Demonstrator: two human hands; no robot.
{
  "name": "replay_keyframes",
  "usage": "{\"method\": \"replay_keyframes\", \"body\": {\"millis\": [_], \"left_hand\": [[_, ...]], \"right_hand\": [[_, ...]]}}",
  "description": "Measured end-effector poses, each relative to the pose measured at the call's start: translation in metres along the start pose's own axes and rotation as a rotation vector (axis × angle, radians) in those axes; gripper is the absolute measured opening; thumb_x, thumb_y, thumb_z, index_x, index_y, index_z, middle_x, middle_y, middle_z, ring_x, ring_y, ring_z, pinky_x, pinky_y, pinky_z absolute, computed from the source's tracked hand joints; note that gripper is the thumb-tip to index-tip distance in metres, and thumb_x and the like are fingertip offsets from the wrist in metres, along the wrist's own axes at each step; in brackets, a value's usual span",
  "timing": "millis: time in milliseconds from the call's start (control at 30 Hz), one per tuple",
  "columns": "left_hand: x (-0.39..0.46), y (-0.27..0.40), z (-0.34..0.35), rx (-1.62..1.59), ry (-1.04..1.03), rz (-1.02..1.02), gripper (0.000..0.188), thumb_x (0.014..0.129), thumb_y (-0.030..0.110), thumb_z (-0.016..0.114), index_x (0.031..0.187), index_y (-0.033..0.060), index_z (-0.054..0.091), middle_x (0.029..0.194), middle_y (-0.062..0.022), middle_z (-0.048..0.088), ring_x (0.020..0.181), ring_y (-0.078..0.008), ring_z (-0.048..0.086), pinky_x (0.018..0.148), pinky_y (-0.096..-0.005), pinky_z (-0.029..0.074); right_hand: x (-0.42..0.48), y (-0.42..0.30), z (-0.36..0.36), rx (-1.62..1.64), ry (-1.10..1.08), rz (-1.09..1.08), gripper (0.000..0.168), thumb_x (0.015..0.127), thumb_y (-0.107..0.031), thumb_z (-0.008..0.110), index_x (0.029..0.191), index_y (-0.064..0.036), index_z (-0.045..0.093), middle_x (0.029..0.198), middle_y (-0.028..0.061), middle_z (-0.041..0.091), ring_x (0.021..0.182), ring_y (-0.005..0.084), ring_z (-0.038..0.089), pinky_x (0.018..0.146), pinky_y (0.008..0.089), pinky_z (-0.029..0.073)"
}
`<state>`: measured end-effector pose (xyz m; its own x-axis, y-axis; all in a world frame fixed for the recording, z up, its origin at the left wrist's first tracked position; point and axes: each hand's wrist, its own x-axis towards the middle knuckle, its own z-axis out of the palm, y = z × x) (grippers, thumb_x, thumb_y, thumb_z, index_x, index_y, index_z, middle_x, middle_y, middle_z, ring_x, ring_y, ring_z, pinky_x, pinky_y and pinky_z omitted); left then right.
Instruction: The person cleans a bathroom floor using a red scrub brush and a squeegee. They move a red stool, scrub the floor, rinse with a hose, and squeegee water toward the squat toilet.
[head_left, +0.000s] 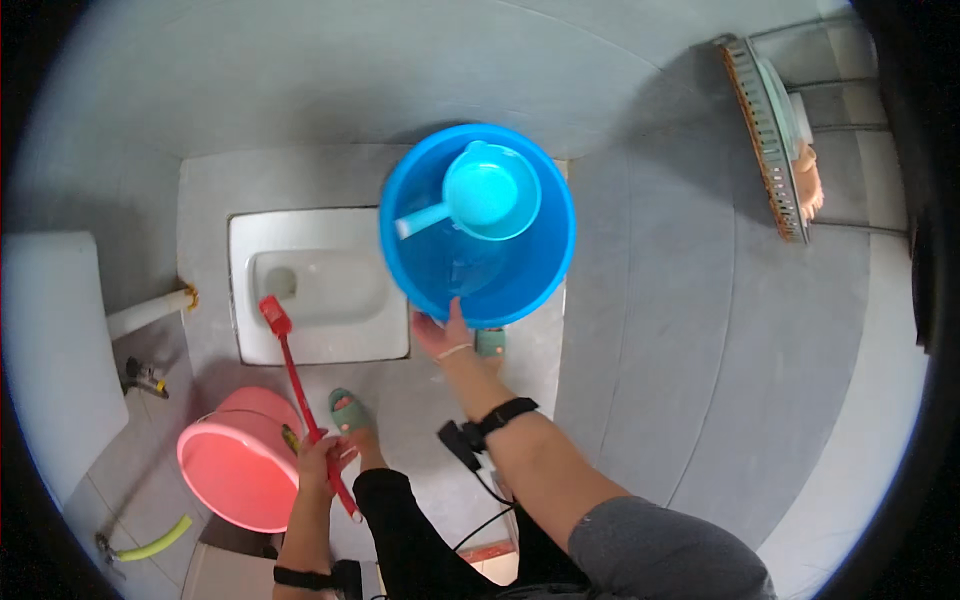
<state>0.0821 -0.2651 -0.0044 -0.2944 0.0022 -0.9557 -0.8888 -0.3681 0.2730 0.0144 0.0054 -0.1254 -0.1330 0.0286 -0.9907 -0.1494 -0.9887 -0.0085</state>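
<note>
My left hand (324, 459) grips the handle of a red long-handled brush (300, 386), whose head hangs over the white squat toilet pan (322, 349). At the near rim of a large blue plastic tub (397, 259) is my right hand (448, 330), with the thumb over the rim and the fingers outside, partly hidden. Inside the tub, a light-blue plastic dipper (491, 191) lies with its handle pointing left. The tub covers the right end of the pan. Beside my left hand, a pink plastic bucket (240, 472) is tipped with its mouth facing me.
On the left wall are a white cistern (60, 360), a white pipe (150, 313), a metal tap (148, 379) and a yellow-green hose (156, 541). A rusty-edged metal rack (769, 142) holds items on the right wall. My green slippers (349, 412) stand on the grey floor.
</note>
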Motion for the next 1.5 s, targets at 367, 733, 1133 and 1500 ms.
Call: {"method": "replay_keyframes", "body": {"millis": [367,733,1133,1500], "left_hand": [[-0.038,-0.049,0.1,-0.082,0.041,-0.241,0.017,0.073,-0.003,0.048,0.088,0.0002,0.042,0.071,-0.0156,0.056,0.065,-0.0276,0.06,0.062,-0.0409,0.053],[-0.044,-0.063,0.131,0.217,-0.012,-0.246,0.025,0.077,0.002,0.05,0.098,0.0021,0.037,0.079,-0.0126,0.054,0.073,-0.0241,0.06,0.066,-0.0345,0.052],[-0.049,-0.101,0.156,0.052,-0.027,-0.185,0.026,0.075,0.009,0.058,0.096,0.0029,0.044,0.059,-0.0021,0.044,0.038,-0.0097,0.041,0.034,-0.0217,0.033],[-0.062,-0.149,0.131,-0.052,-0.123,-0.219,0.021,0.076,0.012,0.057,0.092,0.0035,0.047,0.056,0.0002,0.044,0.038,-0.0084,0.041,0.034,-0.0208,0.032]], "right_hand": [[0.028,-0.184,-0.069,-0.155,-0.105,0.018,0.043,0.078,-0.012,0.046,0.12,-0.008,0.036,0.122,0.0122,0.041,0.109,0.0319,0.042,0.093,0.0488,0.035],[-0.051,-0.4,0.06,-1.521,0.17,-0.669,0.048,0.079,-0.026,0.052,0.116,0.003,0.042,0.121,0.0176,0.043,0.105,0.0288,0.046,0.083,0.0384,0.041],[0.034,-0.243,0.046,-1.377,0.122,-0.065,0.065,0.07,-0.038,0.066,0.121,-0.01,0.037,0.118,0.0127,0.041,0.105,0.0284,0.041,0.086,0.0442,0.035],[0.065,-0.217,0.076,-0.93,-0.164,0.09,0.034,0.075,-0.025,0.058,0.104,-0.009,0.049,0.105,0.0166,0.05,0.099,0.03,0.048,0.084,0.0467,0.041]]}}
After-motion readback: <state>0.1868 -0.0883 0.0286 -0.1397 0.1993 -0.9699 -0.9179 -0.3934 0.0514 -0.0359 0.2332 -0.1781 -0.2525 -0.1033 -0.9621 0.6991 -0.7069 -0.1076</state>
